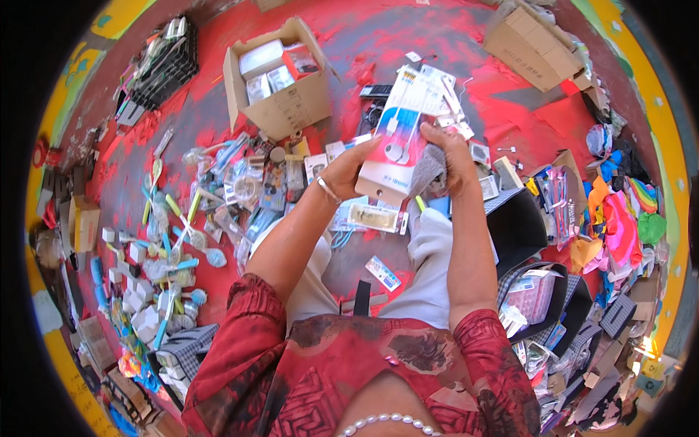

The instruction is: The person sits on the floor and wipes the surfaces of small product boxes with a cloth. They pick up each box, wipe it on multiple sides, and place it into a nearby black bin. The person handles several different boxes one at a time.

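In front of me, both hands are at a long white, pink and blue product box (386, 162) that has a white cable pictured on its face. My left hand (348, 172) grips its left edge, thumb over the front. Bunched under my right hand (453, 154) is a grey cloth (429, 169), pressed against the right side of the box. Below the box lies a clear-fronted pack (373, 217), and a small white-and-blue packet (383, 274) rests on the floor between my legs. White cables and chargers (453, 109) lie just beyond my right hand.
An open cardboard box (291, 109) with smaller boxes stands ahead on the left. Brushes and packets (178, 247) cover the floor at left. A black crate (164, 65) is at far left. Another carton (535, 49) stands far right. Black-lined bins (517, 226) and colourful items (619, 226) are on the right.
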`<state>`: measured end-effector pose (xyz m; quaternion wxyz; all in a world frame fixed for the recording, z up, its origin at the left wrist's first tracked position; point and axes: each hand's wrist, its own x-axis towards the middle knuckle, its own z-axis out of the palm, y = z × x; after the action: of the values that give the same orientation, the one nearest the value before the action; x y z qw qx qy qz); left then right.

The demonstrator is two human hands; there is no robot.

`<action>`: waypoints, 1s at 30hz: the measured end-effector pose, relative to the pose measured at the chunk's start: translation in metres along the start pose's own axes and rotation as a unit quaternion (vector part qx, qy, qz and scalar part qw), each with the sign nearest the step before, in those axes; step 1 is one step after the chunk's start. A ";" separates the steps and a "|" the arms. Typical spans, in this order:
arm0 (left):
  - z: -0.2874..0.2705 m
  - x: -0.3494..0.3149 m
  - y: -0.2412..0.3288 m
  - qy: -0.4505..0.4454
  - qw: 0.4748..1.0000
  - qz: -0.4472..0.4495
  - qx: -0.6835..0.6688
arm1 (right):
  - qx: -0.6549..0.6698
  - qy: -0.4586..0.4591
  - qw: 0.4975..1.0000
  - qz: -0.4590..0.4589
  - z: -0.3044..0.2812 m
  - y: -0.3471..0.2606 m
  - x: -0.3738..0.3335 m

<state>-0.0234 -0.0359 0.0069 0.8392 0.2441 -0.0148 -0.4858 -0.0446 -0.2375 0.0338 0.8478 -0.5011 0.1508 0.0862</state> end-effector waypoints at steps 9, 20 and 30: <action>0.011 -0.001 0.000 -0.025 1.000 0.011 0.005 | -0.111 0.100 0.986 -0.071 -0.029 -0.017 -0.001; 0.002 0.011 -0.018 0.068 0.996 -0.037 0.044 | -0.251 0.132 0.895 -0.344 -0.004 -0.006 0.004; 0.006 -0.004 -0.015 0.120 0.979 -0.078 0.148 | -0.467 0.216 0.734 -0.443 -0.009 -0.006 0.014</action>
<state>-0.0393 -0.0407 0.0068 0.7487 0.4225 0.0333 -0.5097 -0.0314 -0.2481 0.0296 0.3939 -0.8494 0.0314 -0.3498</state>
